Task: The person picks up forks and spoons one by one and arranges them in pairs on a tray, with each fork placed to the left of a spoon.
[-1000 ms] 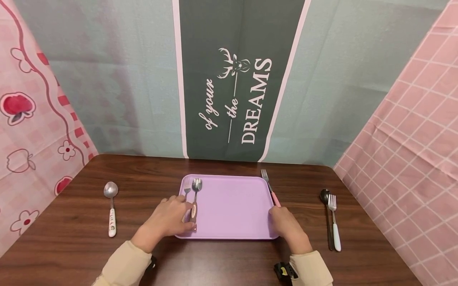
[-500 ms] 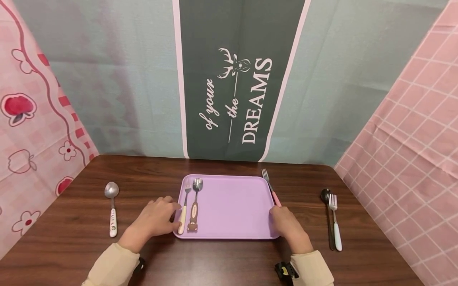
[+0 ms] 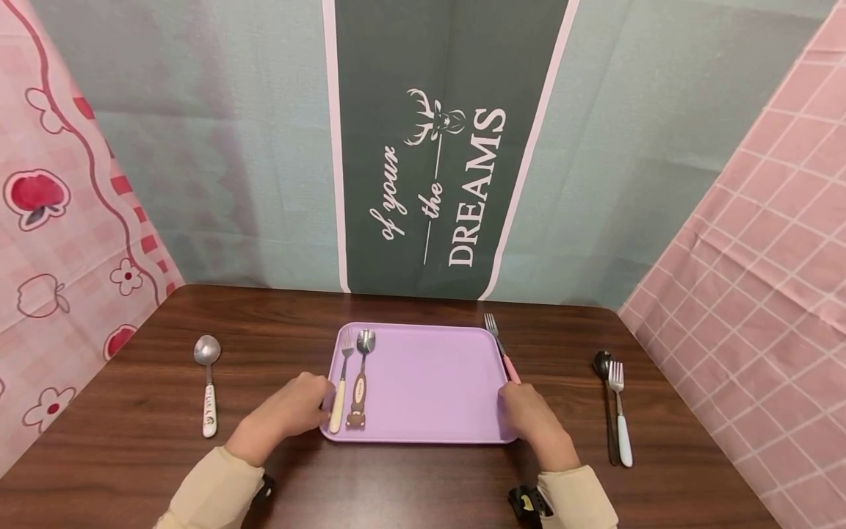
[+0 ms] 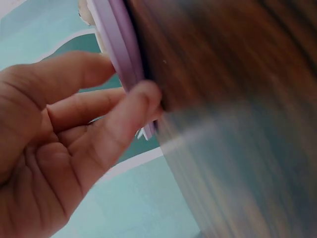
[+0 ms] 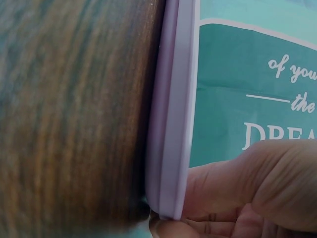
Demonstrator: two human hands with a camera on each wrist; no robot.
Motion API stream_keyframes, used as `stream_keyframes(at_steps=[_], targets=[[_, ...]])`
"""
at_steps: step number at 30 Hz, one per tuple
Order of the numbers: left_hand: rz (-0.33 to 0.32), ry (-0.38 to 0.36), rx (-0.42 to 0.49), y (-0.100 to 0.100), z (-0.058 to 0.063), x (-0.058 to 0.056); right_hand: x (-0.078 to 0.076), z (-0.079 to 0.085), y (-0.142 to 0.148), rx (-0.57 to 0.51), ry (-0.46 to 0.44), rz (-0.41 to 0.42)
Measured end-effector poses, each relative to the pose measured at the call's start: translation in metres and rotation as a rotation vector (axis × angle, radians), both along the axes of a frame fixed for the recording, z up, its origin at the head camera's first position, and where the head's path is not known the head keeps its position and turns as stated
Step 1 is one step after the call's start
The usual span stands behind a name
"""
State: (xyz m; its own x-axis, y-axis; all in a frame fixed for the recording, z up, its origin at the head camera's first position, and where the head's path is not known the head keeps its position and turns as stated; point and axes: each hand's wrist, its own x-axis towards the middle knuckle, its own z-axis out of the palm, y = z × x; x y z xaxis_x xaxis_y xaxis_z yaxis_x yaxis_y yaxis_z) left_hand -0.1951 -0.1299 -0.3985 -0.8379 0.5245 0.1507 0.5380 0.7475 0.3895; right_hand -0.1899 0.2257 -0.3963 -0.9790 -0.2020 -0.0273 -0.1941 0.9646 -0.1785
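Note:
A purple tray [image 3: 429, 386] lies on the table, its long side toward me. My left hand [image 3: 299, 405] grips its left rim, with thumb and fingers on either side of the edge in the left wrist view. At the right rim, my right hand [image 3: 531, 413] pinches the edge in the same manner. Inside the tray, along its left side, rest a fork with a cream handle [image 3: 338, 400] and a spoon with a brown bear-ended handle [image 3: 359, 389]. A pink-handled fork [image 3: 506, 360] lies just outside the right rim, its handle end partly hidden by my right hand.
A spoon with a patterned white handle [image 3: 208, 397] lies at the left of the brown wooden table [image 3: 396, 485]. Over on the right are a dark spoon [image 3: 609, 411] and a white-handled fork [image 3: 621, 422], side by side. Printed cloths hang behind and at both sides.
My left hand has drawn back left from over the fork and spoon to the tray's left rim, and its fingers have closed on the edge. My right hand has stayed at the right rim.

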Motion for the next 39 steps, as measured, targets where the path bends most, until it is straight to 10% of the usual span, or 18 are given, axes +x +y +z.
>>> stream_keyframes(at_steps=[26,39], targets=[[0.111,-0.159,0.041,0.010,0.004,-0.002,0.001,-0.002,0.003,-0.035,-0.011,0.002],[0.095,-0.095,0.004,0.008,0.003,-0.002,0.005,0.013,0.005,-0.047,-0.009,-0.043]])
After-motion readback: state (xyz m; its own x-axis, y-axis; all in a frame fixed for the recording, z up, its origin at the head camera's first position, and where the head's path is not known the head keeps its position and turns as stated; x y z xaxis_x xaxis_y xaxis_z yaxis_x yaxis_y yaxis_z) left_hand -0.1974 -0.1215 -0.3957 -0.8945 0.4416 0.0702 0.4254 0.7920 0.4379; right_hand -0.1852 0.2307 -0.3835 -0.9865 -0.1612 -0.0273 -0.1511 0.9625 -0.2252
